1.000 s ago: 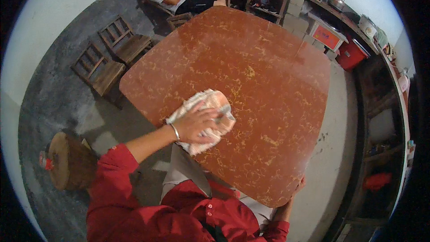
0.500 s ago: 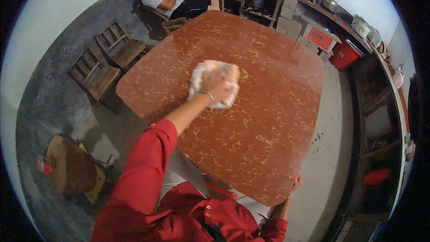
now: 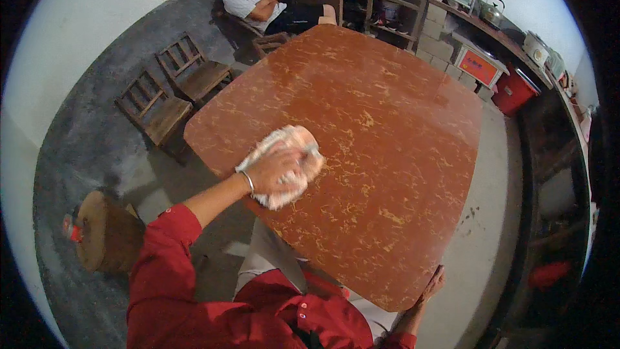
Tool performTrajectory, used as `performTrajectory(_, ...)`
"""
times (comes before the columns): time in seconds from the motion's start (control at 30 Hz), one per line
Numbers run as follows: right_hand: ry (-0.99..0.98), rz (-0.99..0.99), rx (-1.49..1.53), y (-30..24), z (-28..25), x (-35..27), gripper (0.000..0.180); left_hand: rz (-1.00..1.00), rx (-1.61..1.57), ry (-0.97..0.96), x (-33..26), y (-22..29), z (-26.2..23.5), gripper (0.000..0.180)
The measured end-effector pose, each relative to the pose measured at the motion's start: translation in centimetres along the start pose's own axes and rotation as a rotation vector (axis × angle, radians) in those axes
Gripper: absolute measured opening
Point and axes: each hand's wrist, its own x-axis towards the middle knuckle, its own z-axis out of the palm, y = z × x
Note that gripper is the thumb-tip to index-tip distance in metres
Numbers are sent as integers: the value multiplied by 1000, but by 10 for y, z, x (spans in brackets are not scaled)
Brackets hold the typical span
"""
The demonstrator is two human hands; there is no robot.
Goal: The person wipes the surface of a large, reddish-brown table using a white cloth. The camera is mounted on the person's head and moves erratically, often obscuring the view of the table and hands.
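My left hand (image 3: 276, 171), with a silvery bangle at its wrist, presses down on a crumpled pink and white cloth (image 3: 301, 137). The cloth lies against the top of a reddish-brown table (image 3: 387, 148) with a yellow marbled pattern, close to its near-left edge. Part of the cloth is hidden under the palm, and the hand is slightly blurred. At the table's near-right corner, my right hand (image 3: 434, 283) grips the edge; some of its fingers are hidden.
Two wooden chairs (image 3: 155, 113) stand left of the table. A round wooden block (image 3: 106, 232) is at the lower left. Beyond the far-left edge a person (image 3: 255, 6) sits with folded arms. A red bin (image 3: 515, 92) and a long counter with a kettle (image 3: 493, 13) line the right.
My left hand has drawn the cloth nearer and to the left, toward the table's near-left edge. My right hand stays at the near-right corner. The whole view has shifted slightly.
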Motion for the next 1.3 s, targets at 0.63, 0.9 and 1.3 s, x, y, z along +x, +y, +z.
performTrajectory(0.63,89,31,-137,7,-12,0,44,571,-175,38,48,114,23,35)
performTrajectory(0.9,181,54,-86,33,-24,6,40,-518,195,318,77,-56,7,53)
performTrajectory(1.3,-31,-34,-76,9,17,-6,36,325,-160,187,136,155,76,45)
